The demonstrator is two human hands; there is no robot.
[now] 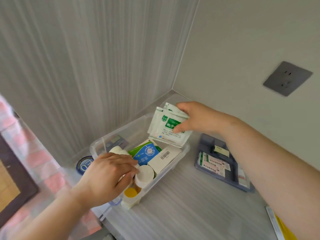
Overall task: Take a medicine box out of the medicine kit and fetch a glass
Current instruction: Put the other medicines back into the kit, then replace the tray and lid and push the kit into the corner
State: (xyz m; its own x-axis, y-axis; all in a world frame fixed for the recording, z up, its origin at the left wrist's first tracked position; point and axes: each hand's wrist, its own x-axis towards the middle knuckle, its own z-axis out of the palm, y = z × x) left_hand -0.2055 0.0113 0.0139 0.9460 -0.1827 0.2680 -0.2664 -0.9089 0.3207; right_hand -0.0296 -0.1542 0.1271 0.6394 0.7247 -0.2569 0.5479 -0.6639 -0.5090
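fingers point(178, 129) pinching green-labelled sachets point(168, 129), barcoded box point(164, 158)

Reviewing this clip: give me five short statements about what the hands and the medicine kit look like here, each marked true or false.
1. The right hand holds white and green paper sachets above the clear plastic medicine kit. True.
2. The left hand rests on the grey countertop. False: it reaches into the kit, among the white round-capped bottles.
3. A blue and green medicine box lies inside the kit. True.
4. The blue plastic tray sits inside the kit. False: it lies on the countertop to its right.
5. A glass stands beside the kit. False: none is visible.
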